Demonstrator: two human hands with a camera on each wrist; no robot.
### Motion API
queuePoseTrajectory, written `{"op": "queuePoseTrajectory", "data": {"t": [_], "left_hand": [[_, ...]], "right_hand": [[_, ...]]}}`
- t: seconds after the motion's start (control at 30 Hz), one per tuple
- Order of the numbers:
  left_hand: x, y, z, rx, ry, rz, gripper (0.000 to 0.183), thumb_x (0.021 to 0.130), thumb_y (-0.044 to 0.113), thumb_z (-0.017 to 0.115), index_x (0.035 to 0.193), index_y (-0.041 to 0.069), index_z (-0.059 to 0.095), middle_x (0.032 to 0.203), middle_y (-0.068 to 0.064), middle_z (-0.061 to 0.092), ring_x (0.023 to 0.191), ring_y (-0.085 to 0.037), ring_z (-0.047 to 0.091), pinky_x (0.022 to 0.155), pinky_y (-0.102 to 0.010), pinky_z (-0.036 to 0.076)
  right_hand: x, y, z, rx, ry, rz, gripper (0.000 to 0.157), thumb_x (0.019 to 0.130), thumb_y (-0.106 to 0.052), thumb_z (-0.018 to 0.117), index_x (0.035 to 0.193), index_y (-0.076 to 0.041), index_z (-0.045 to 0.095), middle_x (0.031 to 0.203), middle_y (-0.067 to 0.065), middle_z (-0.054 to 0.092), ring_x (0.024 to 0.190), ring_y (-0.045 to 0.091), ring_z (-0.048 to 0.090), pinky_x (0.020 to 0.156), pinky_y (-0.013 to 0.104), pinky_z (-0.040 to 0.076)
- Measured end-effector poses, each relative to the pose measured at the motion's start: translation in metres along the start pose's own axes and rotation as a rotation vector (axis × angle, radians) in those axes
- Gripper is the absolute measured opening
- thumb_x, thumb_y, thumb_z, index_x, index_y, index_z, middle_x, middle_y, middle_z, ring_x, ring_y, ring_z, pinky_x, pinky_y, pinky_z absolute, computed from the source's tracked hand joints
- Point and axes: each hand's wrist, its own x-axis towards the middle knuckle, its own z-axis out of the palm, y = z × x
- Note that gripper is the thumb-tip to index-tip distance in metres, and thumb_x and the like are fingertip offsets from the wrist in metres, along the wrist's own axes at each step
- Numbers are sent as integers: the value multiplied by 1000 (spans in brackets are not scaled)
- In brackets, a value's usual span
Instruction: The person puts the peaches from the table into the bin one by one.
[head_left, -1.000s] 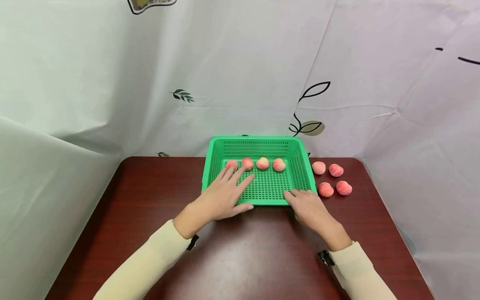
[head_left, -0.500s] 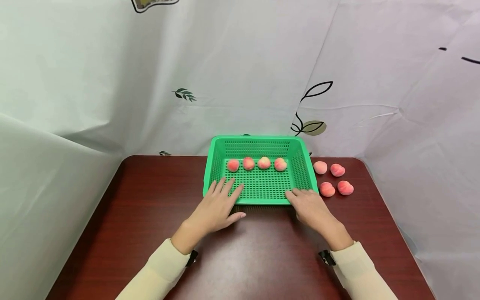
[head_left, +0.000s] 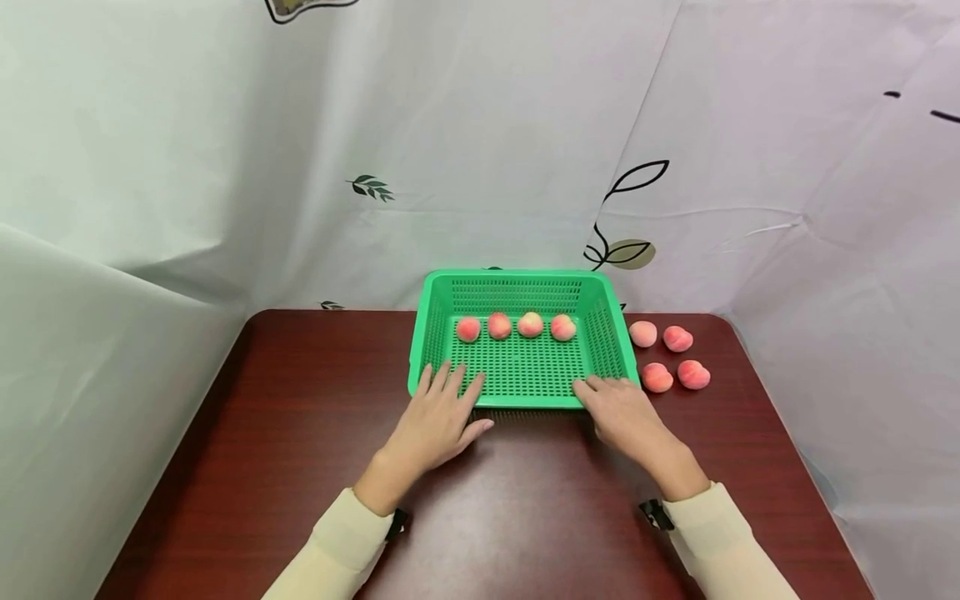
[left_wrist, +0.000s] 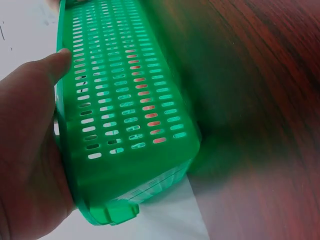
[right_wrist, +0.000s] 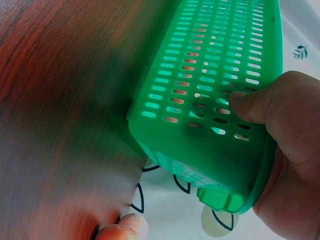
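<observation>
A green plastic basket with slotted walls stands on the table. Inside, several pink peaches sit in one row toward the back. My left hand rests across the left part of the front rim, its fingers spread and fairly straight over the inside. In the left wrist view the left thumb lies at the rim. At the front right corner my right hand grips the rim, fingers bent over it. The right thumb presses on the outer wall in the right wrist view.
Several more peaches lie on the table just right of the basket. The dark red wooden table has rounded far corners. A pale cloth with leaf prints hangs close behind the basket and along both sides.
My left hand has drawn back from over the leftmost peaches to the front rim, uncovering the row. The right hand has kept its grip. The peaches and basket look unmoved.
</observation>
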Motion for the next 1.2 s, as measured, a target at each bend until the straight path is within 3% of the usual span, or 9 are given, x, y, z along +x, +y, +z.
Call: {"op": "queuePoseTrajectory", "data": {"t": [0.2, 0.33, 0.43, 0.5, 0.63, 0.93, 1.1, 1.2], "left_hand": [[0, 1, 5, 67, 108, 2, 56, 101, 53, 58, 137, 10, 58, 113, -19, 69, 110, -40, 66, 104, -57, 49], [1, 2, 8, 108, 172, 13, 47, 100, 51, 62, 123, 10, 62, 91, -13, 68, 85, -35, 67, 80, -44, 54], [0, 1, 10, 133, 195, 19, 41, 98, 51, 64, 105, 11, 60, 73, -6, 57, 65, -28, 58, 61, -34, 41], [-1, 1, 10, 142, 206, 23, 41, 97, 52, 65, 95, 12, 55, 66, -3, 46, 58, -24, 49, 58, -30, 30], [-1, 0, 10, 150, 234, 33, 43, 95, 52, 67, 88, 13, 51, 63, 0, 37, 54, -21, 41, 60, -27, 19], [2, -2, 8, 109, 303, 54, 46, 89, 51, 74, 83, 13, 49, 64, 3, 27, 53, -20, 40, 59, -26, 14], [2, -3, 11, 109, 280, 60, 43, 91, 52, 72, 87, 14, 52, 65, 1, 39, 55, -21, 44, 60, -25, 14], [1, -4, 12, 109, 234, 52, 40, 95, 53, 67, 91, 15, 55, 69, 0, 48, 58, -22, 47, 61, -26, 15]], "right_hand": [[0, 0, -1, 0, 17, -10, 26, 78, 8, 67, 87, -10, 50, 75, 3, 54, 65, 28, 59, 58, 39, 44], [-1, 0, -1, 2, 16, -9, 26, 79, 8, 66, 86, -11, 50, 74, 3, 54, 64, 27, 58, 58, 38, 44], [-1, 0, -1, 4, 6, -6, 25, 79, 8, 65, 86, -11, 50, 75, 3, 54, 65, 27, 58, 59, 37, 43], [0, 0, -1, 4, 2, -7, 25, 80, 8, 65, 87, -11, 50, 75, 3, 55, 66, 27, 59, 59, 37, 42], [0, 0, -2, -1, 0, -7, 25, 79, 8, 65, 87, -11, 50, 75, 3, 54, 65, 27, 58, 59, 37, 43], [-1, -1, -3, 5, 24, 4, 22, 83, 6, 62, 86, -11, 50, 74, 2, 53, 66, 27, 59, 60, 38, 43], [-4, -1, 1, 7, 74, -6, 17, 86, 2, 61, 85, -11, 51, 72, 2, 52, 65, 26, 58, 59, 36, 39], [-5, -1, 2, 21, 75, -4, 17, 86, -5, 69, 89, -12, 54, 76, 2, 56, 70, 27, 60, 61, 36, 40]]}}
